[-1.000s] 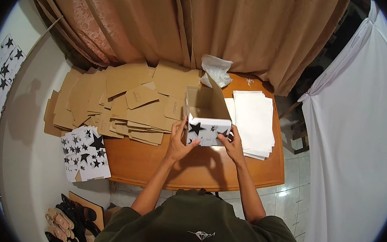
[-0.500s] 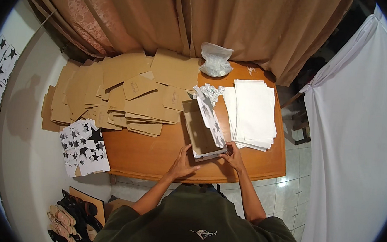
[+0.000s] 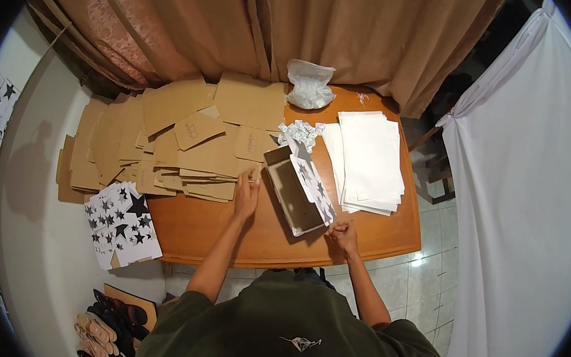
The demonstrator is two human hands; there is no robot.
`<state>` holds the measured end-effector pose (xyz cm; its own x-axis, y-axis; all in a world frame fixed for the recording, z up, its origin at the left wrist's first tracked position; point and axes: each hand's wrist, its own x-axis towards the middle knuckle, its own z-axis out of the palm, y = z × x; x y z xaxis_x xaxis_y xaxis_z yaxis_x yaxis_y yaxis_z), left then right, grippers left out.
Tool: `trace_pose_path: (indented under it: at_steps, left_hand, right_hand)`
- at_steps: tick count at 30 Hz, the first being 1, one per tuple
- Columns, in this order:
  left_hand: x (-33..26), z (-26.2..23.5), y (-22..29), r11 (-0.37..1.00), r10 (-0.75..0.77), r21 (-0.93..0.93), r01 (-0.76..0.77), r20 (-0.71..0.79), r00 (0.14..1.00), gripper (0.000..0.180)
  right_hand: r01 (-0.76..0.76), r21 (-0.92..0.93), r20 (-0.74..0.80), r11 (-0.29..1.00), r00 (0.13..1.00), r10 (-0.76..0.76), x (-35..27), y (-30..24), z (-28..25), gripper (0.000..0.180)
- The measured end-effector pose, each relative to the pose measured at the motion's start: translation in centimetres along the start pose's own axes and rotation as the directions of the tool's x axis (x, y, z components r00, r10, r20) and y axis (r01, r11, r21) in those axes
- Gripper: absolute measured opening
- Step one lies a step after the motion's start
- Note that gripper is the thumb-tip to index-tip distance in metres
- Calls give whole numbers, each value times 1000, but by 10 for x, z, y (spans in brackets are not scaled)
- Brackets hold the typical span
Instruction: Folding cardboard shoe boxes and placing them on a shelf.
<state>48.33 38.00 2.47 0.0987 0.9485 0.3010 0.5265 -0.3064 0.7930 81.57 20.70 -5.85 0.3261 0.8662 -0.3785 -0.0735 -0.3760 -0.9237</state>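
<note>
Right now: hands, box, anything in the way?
Left hand off the box, beside cardboard. Right hand by box's near corner, contact unclear. Box open on table; small white pieces at its far end.

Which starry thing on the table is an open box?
The starry box between the left hand and right hand: its top is open, while the starry stack at left lies flat.

- Left fingers [image 3: 243, 182]: blurred, contact with cardboard sheets [image 3: 196, 161] unclear
- Box [image 3: 295, 198]: underside hidden
- Shoes [image 3: 98, 328]: cut by lower edge
- Bag [image 3: 310, 88]: contents too indistinct to tell
</note>
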Motion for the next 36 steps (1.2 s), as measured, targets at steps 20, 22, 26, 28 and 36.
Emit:
trace_pose_path:
  at_steps: [20, 22, 26, 28, 36]
  left_hand:
    - [-2, -27, 36, 785, -261, -577, 225, 21, 965, 37]
    - [-19, -29, 44, 785, -267, -586, 202, -25, 963, 38]
    - [-60, -34, 32, 774, -336, -585, 243, -55, 940, 42]
    - [-76, -30, 31, 741, -409, -588, 325, -12, 912, 43]
    - [-108, -19, 2, 768, -469, -486, 418, 20, 883, 41]
  right_hand:
    - [60, 225, 114, 972, 990, -87, -5, -154, 30, 58]
    - [103, 237, 132, 966, 982, -137, 5, -150, 30, 55]
    - [136, 242, 162, 961, 971, -178, 19, -146, 45, 43]
    - [105, 210, 170, 972, 975, -142, 26, -138, 44, 40]
    - [194, 83, 177, 978, 962, -206, 43, -92, 52, 38]
